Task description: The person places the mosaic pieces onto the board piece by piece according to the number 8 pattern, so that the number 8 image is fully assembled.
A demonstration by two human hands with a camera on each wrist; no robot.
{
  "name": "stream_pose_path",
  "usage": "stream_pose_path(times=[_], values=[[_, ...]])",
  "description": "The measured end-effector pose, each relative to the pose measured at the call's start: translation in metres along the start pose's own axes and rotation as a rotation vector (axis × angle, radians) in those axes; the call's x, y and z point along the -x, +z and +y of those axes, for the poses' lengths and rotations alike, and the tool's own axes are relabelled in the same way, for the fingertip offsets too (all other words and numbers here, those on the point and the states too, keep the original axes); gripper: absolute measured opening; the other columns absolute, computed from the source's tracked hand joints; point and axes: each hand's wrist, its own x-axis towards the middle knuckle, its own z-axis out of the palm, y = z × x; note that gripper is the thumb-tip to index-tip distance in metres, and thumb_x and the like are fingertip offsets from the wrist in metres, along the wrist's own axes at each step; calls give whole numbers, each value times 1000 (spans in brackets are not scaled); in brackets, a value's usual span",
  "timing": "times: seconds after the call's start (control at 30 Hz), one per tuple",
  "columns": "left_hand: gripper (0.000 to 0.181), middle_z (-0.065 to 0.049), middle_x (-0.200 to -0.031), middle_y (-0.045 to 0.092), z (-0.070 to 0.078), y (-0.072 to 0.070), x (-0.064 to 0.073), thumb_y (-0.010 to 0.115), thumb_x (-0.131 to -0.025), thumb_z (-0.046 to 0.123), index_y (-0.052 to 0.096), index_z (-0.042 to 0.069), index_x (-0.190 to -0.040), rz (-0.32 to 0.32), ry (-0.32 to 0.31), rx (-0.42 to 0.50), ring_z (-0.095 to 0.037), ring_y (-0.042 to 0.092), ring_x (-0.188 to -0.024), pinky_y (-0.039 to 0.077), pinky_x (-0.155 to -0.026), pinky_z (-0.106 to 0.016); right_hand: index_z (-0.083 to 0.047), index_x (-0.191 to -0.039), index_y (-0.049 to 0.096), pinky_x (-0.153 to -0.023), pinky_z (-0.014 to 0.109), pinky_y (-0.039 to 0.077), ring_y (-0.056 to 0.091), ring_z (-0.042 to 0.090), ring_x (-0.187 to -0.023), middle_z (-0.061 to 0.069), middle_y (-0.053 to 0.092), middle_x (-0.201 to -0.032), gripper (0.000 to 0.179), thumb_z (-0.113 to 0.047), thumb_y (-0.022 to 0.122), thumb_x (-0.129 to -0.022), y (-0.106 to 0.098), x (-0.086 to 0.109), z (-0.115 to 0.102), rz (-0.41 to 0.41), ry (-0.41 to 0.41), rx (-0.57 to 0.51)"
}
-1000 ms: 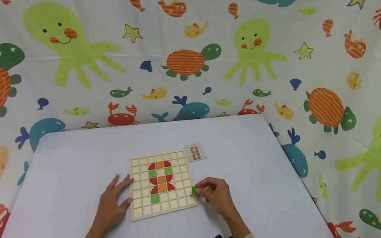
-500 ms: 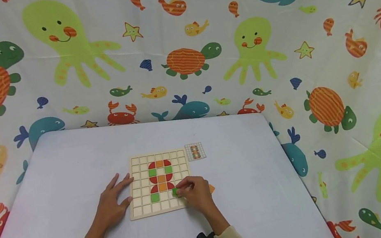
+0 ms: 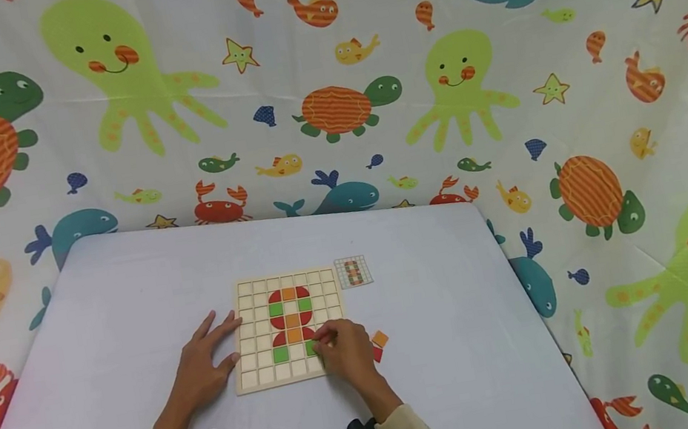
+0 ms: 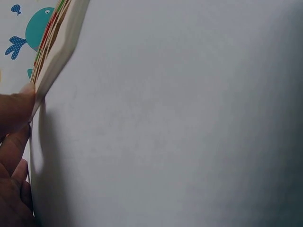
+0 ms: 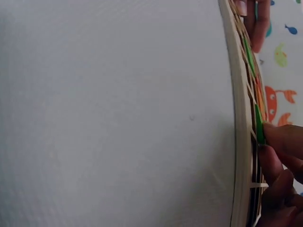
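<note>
A square wooden grid board [image 3: 262, 377] lies on the white table, with red, orange and green tiles set in its middle columns. My right hand [image 3: 349, 352] is over the board's lower right part and pinches a green square tile [image 3: 310, 349] at a cell below the right-hand red tile. In the right wrist view this green tile [image 5: 259, 124] stands slightly tilted under the fingertips. My left hand [image 3: 202, 364] rests at the board's left edge, fingers spread, thumb and fingertips touching the rim. The left wrist view shows its thumb [image 4: 18, 106] against the board's side.
A small pattern card [image 3: 353, 271] lies beside the board's top right corner. An orange tile [image 3: 380, 339] and a red tile [image 3: 377, 354] lie on the table right of my right hand. A curtain printed with sea animals [image 3: 334, 111] hangs behind the table.
My right hand has carried the green tile left from the board's right edge to a cell in the lower middle. The loose orange and red tiles have come into sight. My left hand stays put.
</note>
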Motion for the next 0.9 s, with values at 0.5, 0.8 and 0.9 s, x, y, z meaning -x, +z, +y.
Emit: stream_pose_path(times=[0.5, 0.8, 0.9], values=[[66, -18, -161, 52, 1, 1, 0, 80, -86, 2, 61, 12, -149, -5, -7, 12, -54, 30, -156, 27, -115, -83, -23, -91, 82, -63, 21, 42, 54, 1, -72, -13, 69, -74, 11, -17, 90, -85, -10, 3, 4, 29, -65, -25], [66, -18, -163, 50, 0, 0, 0, 79, -87, 3, 60, 13, -150, -11, -16, 6, -54, 29, -157, 26, -116, -84, -22, -95, 82, -55, 21, 45, 54, 7, -62, -6, 73, -78, 12, -14, 87, -87, -49, -3, 28, 89, -27, -114], [66, -19, -163, 50, 0, -1, 0, 79, -87, 3, 60, 13, -149, -14, -20, 5, -54, 29, -157, 26, -115, -84, -23, -95, 82, -50, 23, 45, 55, 9, -61, -5, 72, -80, 13, -12, 85, -89, -58, -6, 40, 105, 12, -116]])
